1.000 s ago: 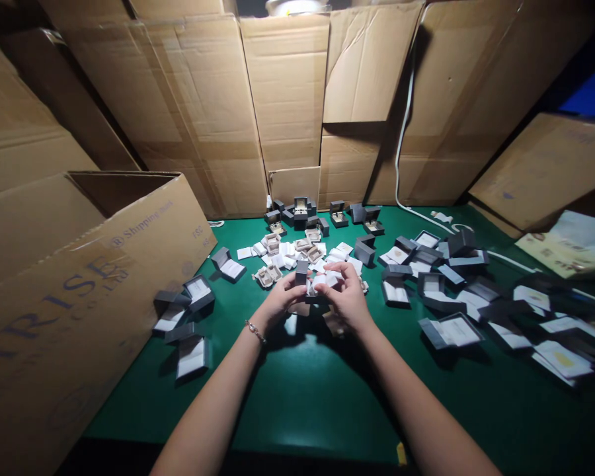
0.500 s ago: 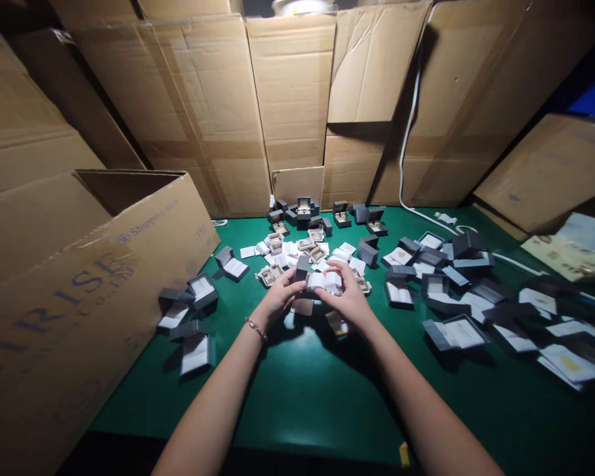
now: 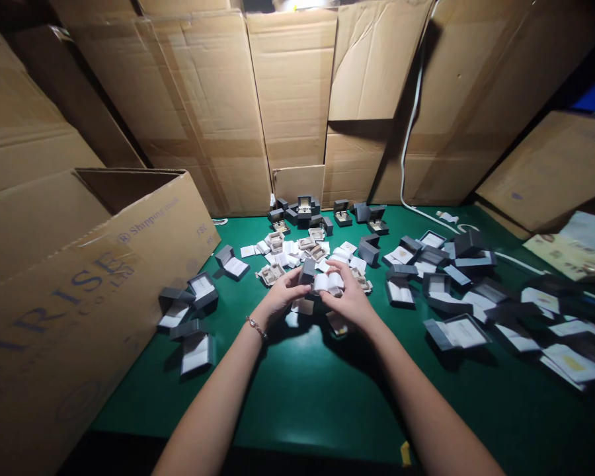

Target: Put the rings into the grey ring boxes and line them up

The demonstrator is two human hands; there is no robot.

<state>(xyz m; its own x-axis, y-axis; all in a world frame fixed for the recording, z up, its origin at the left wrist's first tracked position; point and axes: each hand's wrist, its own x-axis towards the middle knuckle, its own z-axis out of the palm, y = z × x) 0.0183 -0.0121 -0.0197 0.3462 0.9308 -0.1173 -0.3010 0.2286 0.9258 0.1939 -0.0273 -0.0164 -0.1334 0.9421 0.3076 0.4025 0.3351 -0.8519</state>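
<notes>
Both my hands meet over the middle of the green table (image 3: 302, 390). My left hand (image 3: 277, 299) grips a small open grey jewellery box (image 3: 306, 272) by its side, fingers curled round it. My right hand (image 3: 350, 299) pinches the white padded insert (image 3: 327, 282) at that box, thumb on top. A thin bracelet circles my left wrist. Loose white inserts (image 3: 290, 250) lie just beyond my fingers, and a small insert (image 3: 338, 324) lies under my right wrist.
Several open grey boxes lie scattered at right (image 3: 451, 330) and at left (image 3: 193, 344). More stand at the back (image 3: 302, 208). A big open carton (image 3: 79, 291) lies on its side at left. Cardboard sheets (image 3: 292, 99) wall the back. A white cable (image 3: 411, 158) hangs down.
My hands have shifted slightly; the right thumb now presses the white insert against the grey box. The view rose a little.
</notes>
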